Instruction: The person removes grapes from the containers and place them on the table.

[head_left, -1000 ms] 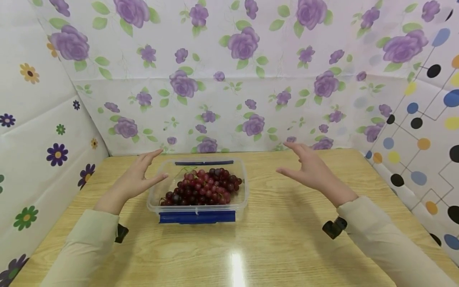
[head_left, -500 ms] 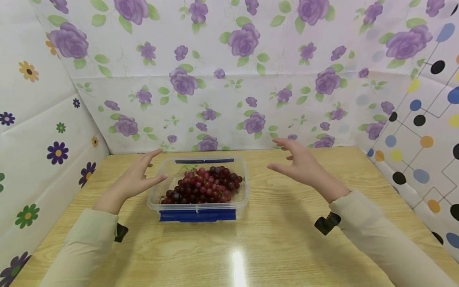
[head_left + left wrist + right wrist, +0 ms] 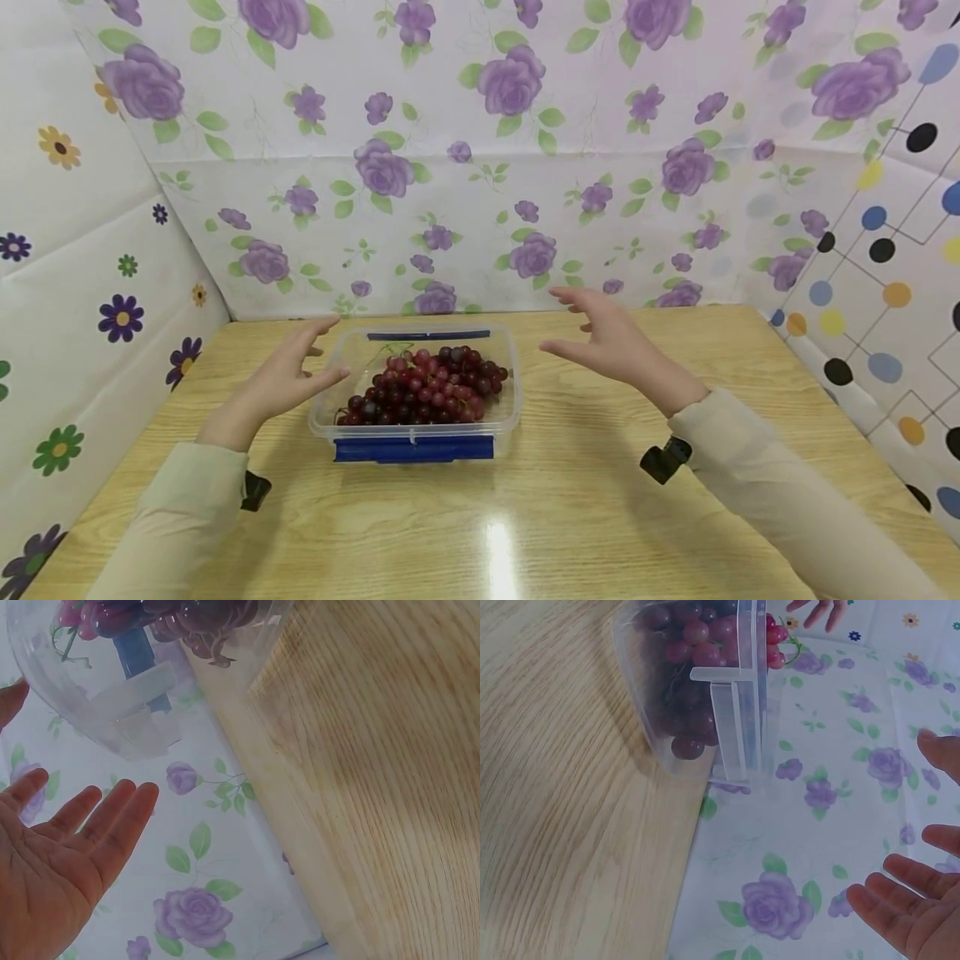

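A clear plastic food container (image 3: 517,392) with blue clips stands on the table, its top open. Red and dark grapes (image 3: 431,387) lie heaped inside, a green stem showing at the back. My left hand (image 3: 281,379) hovers by the container's left side, thumb and fingers spread apart; the left wrist view shows its palm (image 3: 52,862) facing up near the container wall. Off the container's right side, my right hand (image 3: 611,342) is held in the air with a gap between them. Its fingers (image 3: 889,907) are loosely extended in the right wrist view. Neither hand holds anything.
The wooden table (image 3: 420,533) reaches back to a flowered cloth wall (image 3: 480,208). Patterned cloth also hangs at the left (image 3: 82,275) and at the right with dots (image 3: 892,317). Each wrist carries a small black camera (image 3: 665,460).
My right hand has moved left, closer to the container. The left hand has stayed almost in place, and the container and grapes have not moved.
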Motion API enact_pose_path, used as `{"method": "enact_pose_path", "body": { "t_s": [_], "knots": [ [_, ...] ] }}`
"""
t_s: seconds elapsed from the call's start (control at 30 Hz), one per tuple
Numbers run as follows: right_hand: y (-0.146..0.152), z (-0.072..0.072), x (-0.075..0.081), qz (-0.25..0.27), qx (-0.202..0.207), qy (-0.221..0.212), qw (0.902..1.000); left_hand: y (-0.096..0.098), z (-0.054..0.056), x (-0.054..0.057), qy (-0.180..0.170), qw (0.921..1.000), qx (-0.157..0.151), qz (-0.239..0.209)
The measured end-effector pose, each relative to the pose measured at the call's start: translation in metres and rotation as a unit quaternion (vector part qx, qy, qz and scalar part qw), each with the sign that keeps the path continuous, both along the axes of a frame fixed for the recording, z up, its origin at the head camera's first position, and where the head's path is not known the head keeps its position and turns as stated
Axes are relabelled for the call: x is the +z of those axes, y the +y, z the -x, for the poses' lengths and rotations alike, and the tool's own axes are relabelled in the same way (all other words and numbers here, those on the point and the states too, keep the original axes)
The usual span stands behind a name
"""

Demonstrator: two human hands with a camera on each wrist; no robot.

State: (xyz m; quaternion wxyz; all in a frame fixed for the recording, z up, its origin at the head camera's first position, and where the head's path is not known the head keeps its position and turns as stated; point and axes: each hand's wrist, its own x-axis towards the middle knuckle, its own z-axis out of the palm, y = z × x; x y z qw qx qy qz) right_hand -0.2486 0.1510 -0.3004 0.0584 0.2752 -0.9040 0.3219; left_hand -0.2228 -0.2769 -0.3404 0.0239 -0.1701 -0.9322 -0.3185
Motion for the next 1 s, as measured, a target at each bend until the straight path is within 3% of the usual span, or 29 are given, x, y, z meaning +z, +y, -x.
{"method": "enact_pose_path", "body": {
  "t_s": [0.27, 0.5, 1.0],
  "knots": [
    [-0.006, 0.002, 0.0, 0.012, 0.002, -0.013, 0.9998, 0.002, -0.002, 0.0, -0.03, 0.9995, 0.007, 0.0],
    [-0.015, 0.006, -0.001, 0.012, 0.007, -0.009, 0.9999, 0.002, -0.003, 0.001, -0.051, 0.9981, 0.035, 0.001],
    [-0.031, 0.011, -0.014, 0.028, 0.013, -0.019, 0.9993, -0.003, -0.005, -0.002, -0.097, 0.9923, 0.053, -0.055]
  ]
}}
